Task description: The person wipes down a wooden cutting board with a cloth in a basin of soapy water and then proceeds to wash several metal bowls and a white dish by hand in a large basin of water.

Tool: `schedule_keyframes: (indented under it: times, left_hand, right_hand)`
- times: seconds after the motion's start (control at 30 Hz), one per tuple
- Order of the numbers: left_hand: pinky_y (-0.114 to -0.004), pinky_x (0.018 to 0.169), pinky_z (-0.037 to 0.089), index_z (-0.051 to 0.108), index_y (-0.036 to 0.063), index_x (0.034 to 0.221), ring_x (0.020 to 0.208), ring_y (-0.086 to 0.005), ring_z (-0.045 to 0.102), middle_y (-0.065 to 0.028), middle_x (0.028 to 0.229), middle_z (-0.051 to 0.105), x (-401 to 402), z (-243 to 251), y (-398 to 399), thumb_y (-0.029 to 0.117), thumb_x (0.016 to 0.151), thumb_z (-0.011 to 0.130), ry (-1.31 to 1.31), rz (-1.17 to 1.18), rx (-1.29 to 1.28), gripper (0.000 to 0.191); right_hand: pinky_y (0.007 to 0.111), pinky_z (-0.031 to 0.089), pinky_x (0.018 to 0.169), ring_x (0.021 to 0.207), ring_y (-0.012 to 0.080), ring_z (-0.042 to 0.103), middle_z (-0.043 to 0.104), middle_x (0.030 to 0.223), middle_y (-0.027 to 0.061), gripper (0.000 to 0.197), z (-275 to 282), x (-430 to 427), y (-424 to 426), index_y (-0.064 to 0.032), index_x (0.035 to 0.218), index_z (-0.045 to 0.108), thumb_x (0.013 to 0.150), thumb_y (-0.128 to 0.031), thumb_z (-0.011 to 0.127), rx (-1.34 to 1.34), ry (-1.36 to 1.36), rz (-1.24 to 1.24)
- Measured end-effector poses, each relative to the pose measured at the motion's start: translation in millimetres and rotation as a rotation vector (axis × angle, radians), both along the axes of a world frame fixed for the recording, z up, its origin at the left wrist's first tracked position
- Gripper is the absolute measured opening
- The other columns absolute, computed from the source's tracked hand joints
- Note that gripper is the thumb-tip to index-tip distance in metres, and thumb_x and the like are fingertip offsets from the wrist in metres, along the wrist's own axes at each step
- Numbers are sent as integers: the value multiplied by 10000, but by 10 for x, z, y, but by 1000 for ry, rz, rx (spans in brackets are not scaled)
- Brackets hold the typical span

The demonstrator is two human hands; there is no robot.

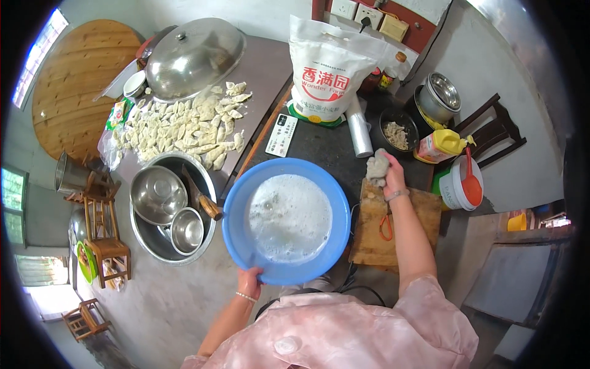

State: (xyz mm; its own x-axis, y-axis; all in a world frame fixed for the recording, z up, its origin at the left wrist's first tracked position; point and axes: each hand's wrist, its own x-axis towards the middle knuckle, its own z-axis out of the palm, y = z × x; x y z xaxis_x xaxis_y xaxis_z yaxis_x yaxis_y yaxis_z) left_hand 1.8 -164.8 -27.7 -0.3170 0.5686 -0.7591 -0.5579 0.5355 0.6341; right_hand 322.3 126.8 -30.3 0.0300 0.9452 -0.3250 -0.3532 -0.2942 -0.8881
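My left hand [249, 282] grips the near rim of a blue plastic basin [233, 249]. Foamy, soapy water [290, 219] fills much of the basin's bottom. In my right hand [394, 176] is a crumpled grey cloth [377, 169], held above the far end of a wooden cutting board [417, 221]. Orange-handled scissors [386, 227] lie on that board, partly hidden by my forearm. Left of the basin, a large steel basin [210, 189] holds a steel bowl [156, 196], a smaller steel pot [187, 230] and a cleaver with a wooden handle [209, 206].
Many floured dumplings [179, 129] cover the left table near a domed steel lid [193, 60]. A flour bag [325, 69], a plastic-film roll [358, 129], a black bowl of filling [398, 131], a yellow-capped jug [440, 145] and a white bucket [456, 184] crowd the dark table.
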Motion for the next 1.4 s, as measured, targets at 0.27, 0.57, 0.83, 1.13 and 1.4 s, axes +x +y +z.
schedule_keyframes:
  times: [0.27,0.57,0.83,1.13,1.4]
  left_hand:
    - [-265,343,377,405,-19,1060,529,-189,503,-94,760,509,-73,66,-428,-21,603,466,27,6,-71,462]
    - [-274,348,395,438,-45,1051,497,-188,512,-96,722,530,-201,-11,-776,-32,598,477,67,93,-86,454]
    - [-273,360,391,439,-54,1052,484,-185,503,-91,699,529,-239,-83,-784,-15,601,480,44,54,-62,455]
    - [-265,362,384,424,-65,1081,488,-175,498,-99,717,541,-226,13,-647,-8,607,480,48,11,-32,481]
    - [-265,360,386,451,-65,1025,487,-183,510,-108,707,542,-196,36,-594,-31,604,485,44,19,-42,423]
  right_hand:
    - [364,412,772,906,332,508,542,1007,157,416,-321,-691,340,-97,1092,493,687,-5,508,459,-1155,237]
    - [376,395,794,892,328,476,534,983,126,347,-1127,-796,148,-102,1009,550,664,-69,560,522,-1359,409]
    - [248,439,666,785,161,554,586,874,80,463,-751,-405,-162,43,1016,533,561,96,466,-82,-241,222]
    - [337,418,785,922,313,518,544,1029,128,445,-958,-651,150,-129,1095,522,666,-21,567,331,-991,276]
    - [344,460,615,702,263,548,561,824,149,179,-770,-1065,170,-4,843,579,672,-53,559,400,-1669,590]
